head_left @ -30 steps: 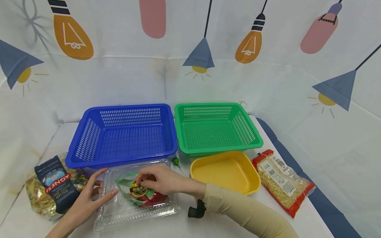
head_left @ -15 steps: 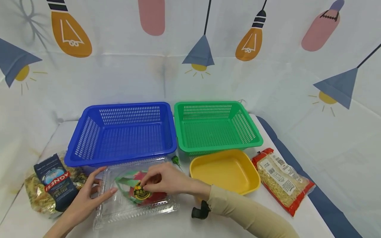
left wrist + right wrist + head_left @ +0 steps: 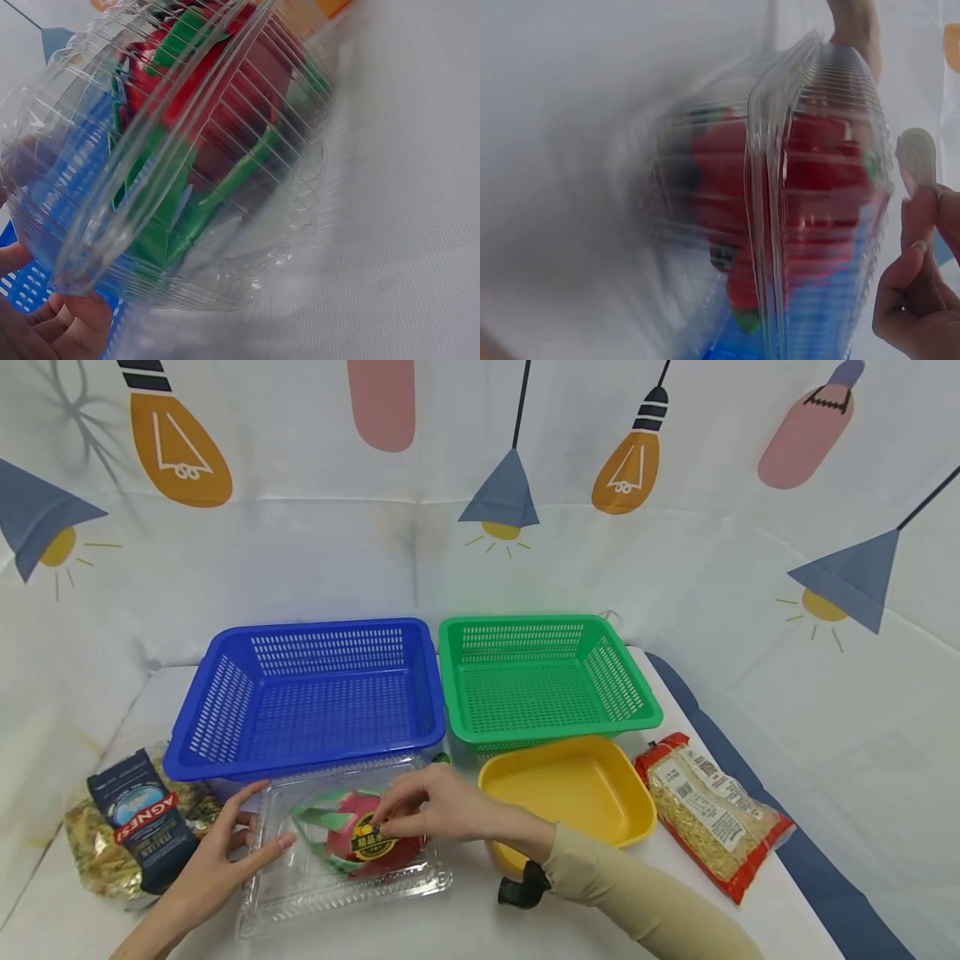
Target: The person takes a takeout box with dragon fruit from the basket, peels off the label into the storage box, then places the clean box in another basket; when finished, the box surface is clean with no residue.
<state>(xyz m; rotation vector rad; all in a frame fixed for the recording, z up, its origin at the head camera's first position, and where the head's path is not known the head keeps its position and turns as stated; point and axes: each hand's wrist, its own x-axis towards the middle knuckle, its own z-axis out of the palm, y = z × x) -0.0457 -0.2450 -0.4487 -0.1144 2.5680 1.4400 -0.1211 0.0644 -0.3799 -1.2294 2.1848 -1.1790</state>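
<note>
My right hand (image 3: 442, 806) pinches a round black-and-gold sticker (image 3: 371, 837) over the lid of a clear plastic clamshell box (image 3: 285, 885). In the right wrist view, the sticker (image 3: 917, 157) appears between thumb and finger, apart from the lid. Inside the box lies a red dragon fruit (image 3: 343, 842) with green scales. At the box's left edge, my left hand (image 3: 213, 864) rests with thumb and index finger stretched out, the thumb over the lid. The left wrist view shows fingertips (image 3: 86, 306) touching a corner of the box's rim.
Behind the box stand a blue basket (image 3: 247, 767) and a green basket (image 3: 551, 728). A yellow tub (image 3: 637, 827) sits to the right, beside a red-edged bag of grain (image 3: 708, 814). At left lies a pasta bag (image 3: 142, 822). A small green item (image 3: 441, 758) is partly hidden behind my right hand.
My right hand has moved a little to the right with the pinched sticker, uncovering more of the dragon fruit under the lid. The left hand stays at the box's left edge.
</note>
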